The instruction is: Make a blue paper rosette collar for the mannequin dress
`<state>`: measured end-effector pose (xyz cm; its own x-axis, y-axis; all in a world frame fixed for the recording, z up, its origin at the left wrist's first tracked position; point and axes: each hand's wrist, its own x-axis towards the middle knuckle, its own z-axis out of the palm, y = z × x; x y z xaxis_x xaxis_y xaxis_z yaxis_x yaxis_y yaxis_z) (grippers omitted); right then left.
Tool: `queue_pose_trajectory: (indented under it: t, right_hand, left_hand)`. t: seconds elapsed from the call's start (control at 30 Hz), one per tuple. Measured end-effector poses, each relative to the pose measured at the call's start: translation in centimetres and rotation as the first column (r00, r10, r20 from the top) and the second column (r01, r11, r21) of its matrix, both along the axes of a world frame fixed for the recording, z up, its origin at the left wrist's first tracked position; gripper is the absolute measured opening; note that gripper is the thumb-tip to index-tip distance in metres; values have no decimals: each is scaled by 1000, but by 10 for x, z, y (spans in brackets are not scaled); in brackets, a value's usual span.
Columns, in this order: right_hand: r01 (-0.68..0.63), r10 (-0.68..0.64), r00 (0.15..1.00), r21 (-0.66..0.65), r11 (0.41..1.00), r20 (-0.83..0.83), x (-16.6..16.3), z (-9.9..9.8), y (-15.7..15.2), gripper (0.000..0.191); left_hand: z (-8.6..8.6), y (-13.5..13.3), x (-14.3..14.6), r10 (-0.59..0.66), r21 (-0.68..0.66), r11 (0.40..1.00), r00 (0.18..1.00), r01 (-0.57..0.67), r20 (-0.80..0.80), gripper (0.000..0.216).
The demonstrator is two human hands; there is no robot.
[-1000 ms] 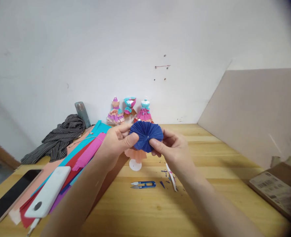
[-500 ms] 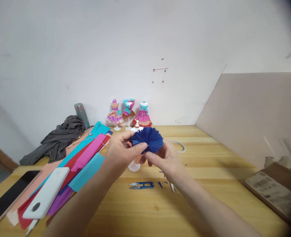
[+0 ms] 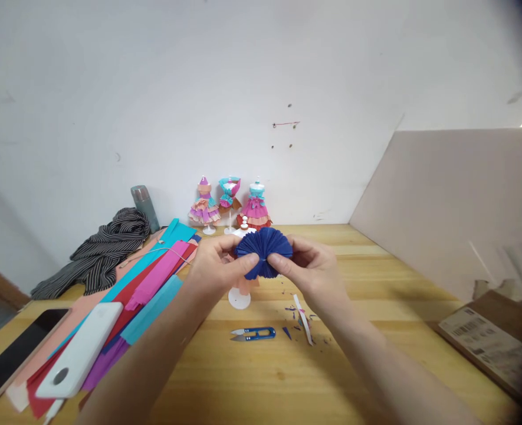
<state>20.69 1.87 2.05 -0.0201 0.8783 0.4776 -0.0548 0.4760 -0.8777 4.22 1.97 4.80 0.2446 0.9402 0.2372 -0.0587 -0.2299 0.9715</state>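
Observation:
A dark blue pleated paper rosette (image 3: 264, 243) is spread between my hands, above the table. My left hand (image 3: 219, 262) pinches its left side, thumb in front near the centre. On the other side my right hand (image 3: 309, 265) grips it the same way, thumb close to the middle. Behind the rosette stands a small dress form (image 3: 239, 298), mostly hidden, with a white base and some peach paper. Below lie blue thread snips (image 3: 254, 334), a white strip (image 3: 303, 319) and small blue paper scraps (image 3: 286, 333).
Coloured crepe paper strips (image 3: 154, 307) cover the left, with a white power bank (image 3: 81, 348) and a phone (image 3: 22, 354) on or beside them. A striped cloth (image 3: 105, 248) and a bottle (image 3: 144, 208) stand behind. Three dressed forms (image 3: 254, 206) line the wall. A cardboard box (image 3: 491, 342) sits right.
My right hand has shifted from beneath the rosette up to its right side, its thumb now near the centre. The rosette is spread more evenly, and the white strip has come into view.

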Motion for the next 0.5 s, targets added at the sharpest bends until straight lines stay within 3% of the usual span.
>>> queue_pose_trajectory:
  t: [0.27, 0.4, 0.5]
  right_hand:
    - [22, -20, 998, 29, 999, -58, -6, -1, 2, 25]
    - [-56, 56, 998, 9, 998, -41, -5, -2, 3, 24]
    - [-113, 113, 994, -14, 994, -6, -4, -2, 3, 26]
  left_hand:
    - [-13, -2, 7, 47, 80, 995, 995, -54, 91, 21]
    - [-14, -1, 9, 87, 124, 987, 990, -101, 111, 17]
    - [-14, 1, 7, 68, 73, 994, 989, -78, 129, 16]
